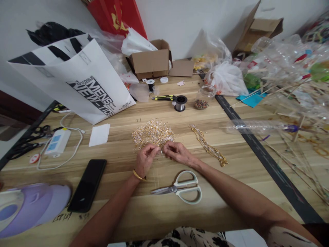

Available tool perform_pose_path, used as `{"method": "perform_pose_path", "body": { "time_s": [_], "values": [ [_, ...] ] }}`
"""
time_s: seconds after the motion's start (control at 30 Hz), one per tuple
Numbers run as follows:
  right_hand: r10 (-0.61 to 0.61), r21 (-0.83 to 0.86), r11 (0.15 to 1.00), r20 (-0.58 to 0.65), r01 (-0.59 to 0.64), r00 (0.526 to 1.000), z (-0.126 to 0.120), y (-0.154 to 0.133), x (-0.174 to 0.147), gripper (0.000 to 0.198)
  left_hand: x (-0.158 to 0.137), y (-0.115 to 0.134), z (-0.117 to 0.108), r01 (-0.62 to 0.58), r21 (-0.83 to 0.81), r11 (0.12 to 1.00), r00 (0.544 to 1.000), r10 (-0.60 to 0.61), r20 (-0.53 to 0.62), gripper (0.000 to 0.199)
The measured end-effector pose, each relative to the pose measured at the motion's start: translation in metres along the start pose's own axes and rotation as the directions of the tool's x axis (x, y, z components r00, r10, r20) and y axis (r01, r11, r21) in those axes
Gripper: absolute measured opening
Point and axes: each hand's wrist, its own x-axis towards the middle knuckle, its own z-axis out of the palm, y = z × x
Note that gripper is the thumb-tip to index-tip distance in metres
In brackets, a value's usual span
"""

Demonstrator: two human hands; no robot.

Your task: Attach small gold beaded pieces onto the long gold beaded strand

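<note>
At the near edge of a pile of small gold and clear beads (pixel 153 132), my two hands almost meet. My left hand (pixel 146 157), with a gold bracelet at the wrist, is closed in a pinch. Opposite it, my right hand (pixel 178 152) pinches too, fingertips by the beads. A few tiny shiny bits show between the hands, but what each holds is too small to make out. Faint thin lines, perhaps thread, run down below my left fingers. Scissors with white handles (pixel 189 187) lie nearer me. Right of the pile rest beaded strands (pixel 208 145).
A black phone (pixel 87 185), white power strip (pixel 58 142) and paper piece (pixel 99 134) lie left. Behind are a wire spool (pixel 180 103), utility knife (pixel 163 98), bead jar (pixel 205 97), cardboard box (pixel 151 61) and large paper bag (pixel 77 79). Plastic bottles (pixel 267 127) and sticks crowd the right.
</note>
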Motion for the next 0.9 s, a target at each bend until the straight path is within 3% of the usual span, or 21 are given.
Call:
{"method": "perform_pose_path", "body": {
  "time_s": [0.17, 0.3, 0.5, 0.73, 0.9],
  "values": [
    [-0.014, -0.01, 1.0, -0.006, 0.014, 1.0, 0.0, 0.001, 0.0, 0.012, 0.003, 0.001, -0.001, 0.136, -0.131, 0.982, 0.99, -0.14, -0.024, 0.024],
    [-0.03, -0.031, 0.999, -0.014, 0.03, 0.999, 0.001, 0.0, 0.0, 0.009, 0.004, -0.006, -0.001, 0.222, -0.324, 0.92, 0.973, -0.231, 0.009, 0.025],
    [-0.051, -0.084, 0.995, -0.029, 0.049, 0.998, 0.0, -0.002, 0.0, 0.008, 0.005, -0.009, 0.0, 0.283, -0.463, 0.84, 0.958, -0.276, 0.085, 0.024],
    [-0.041, -0.109, 0.993, -0.033, 0.037, 0.999, 0.001, -0.002, -0.001, 0.011, 0.005, -0.007, 0.001, 0.266, -0.438, 0.859, 0.964, -0.248, 0.1, 0.026],
    [-0.102, -0.171, 0.981, -0.041, 0.093, 0.994, 0.001, -0.005, -0.003, 0.013, 0.004, -0.001, 0.002, 0.232, -0.214, 0.949, 0.972, -0.218, 0.09, 0.028]
  ]
}}
